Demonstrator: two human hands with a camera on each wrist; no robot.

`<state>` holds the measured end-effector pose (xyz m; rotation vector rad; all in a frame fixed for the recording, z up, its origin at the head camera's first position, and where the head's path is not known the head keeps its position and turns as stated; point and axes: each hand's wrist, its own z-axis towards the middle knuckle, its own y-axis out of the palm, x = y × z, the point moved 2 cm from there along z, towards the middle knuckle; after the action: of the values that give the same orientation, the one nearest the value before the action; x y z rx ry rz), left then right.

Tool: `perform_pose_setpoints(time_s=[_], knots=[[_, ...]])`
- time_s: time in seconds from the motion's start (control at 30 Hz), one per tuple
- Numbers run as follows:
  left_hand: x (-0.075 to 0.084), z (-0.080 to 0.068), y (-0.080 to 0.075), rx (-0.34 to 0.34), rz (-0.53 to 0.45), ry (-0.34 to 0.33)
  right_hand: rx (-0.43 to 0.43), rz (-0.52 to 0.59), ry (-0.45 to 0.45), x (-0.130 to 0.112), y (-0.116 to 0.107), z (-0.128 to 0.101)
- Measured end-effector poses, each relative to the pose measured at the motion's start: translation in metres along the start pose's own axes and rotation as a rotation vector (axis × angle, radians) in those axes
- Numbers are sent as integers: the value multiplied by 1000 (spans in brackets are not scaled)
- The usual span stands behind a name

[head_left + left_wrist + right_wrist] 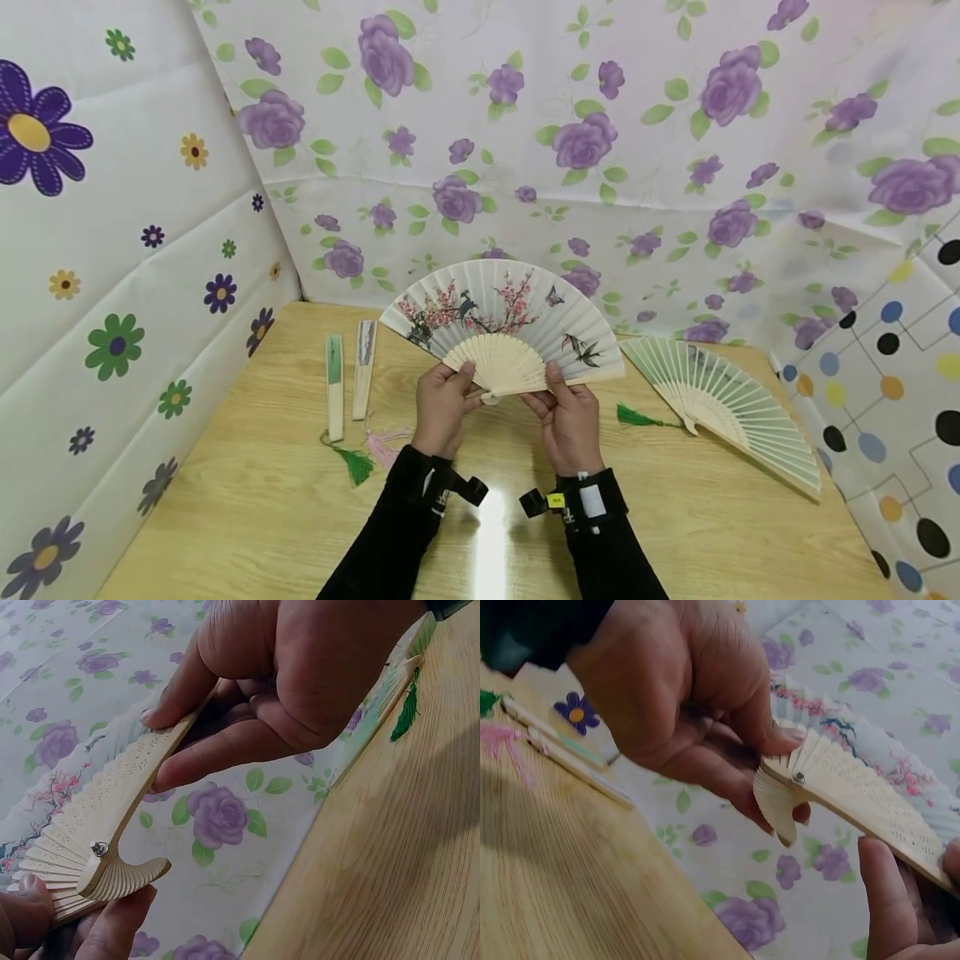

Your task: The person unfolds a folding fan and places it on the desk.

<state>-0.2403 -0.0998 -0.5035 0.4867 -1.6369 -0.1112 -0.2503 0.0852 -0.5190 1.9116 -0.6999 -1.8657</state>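
Note:
I hold an open paper fan (pixel 504 321) upright above the wooden table (pixel 247 508). It is painted with pink blossom, birds and a butterfly, and has pale wooden ribs. My left hand (pixel 456 388) pinches the left outer rib near the pivot. The right outer rib is pinched by my right hand (pixel 559 388). In the left wrist view the fan (pixel 112 802) runs from my left hand (pixel 45 922) up to the right hand (pixel 300 675). The right wrist view shows the fan's pivot (pixel 799 778) between my left hand (pixel 682 697) and my right hand (pixel 900 900).
Two folded fans (pixel 335 387) (pixel 363 367) lie at the left with a green tassel (pixel 357 463) and a pink tassel (pixel 386 446). Another open fan (pixel 727 400) with a green tassel (pixel 637 415) lies at the right. Floral cloth walls (pixel 600 167) enclose the table.

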Motion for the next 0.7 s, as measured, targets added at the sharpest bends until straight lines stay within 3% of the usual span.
perform_pose_setpoints(time_s=[0.23,0.37,0.53,0.7], knots=[[1,-2,-1,2,28,3,-64,-93,-17,-3,-9,3],[0,-2,-1,4,-8,10,-39,-41,-29,-3,-5,2],[-1,0,1,27,-56,35,52,91,51,2,2,0],[0,2,1,46,-61,47,49,81,29,4,5,-2]])
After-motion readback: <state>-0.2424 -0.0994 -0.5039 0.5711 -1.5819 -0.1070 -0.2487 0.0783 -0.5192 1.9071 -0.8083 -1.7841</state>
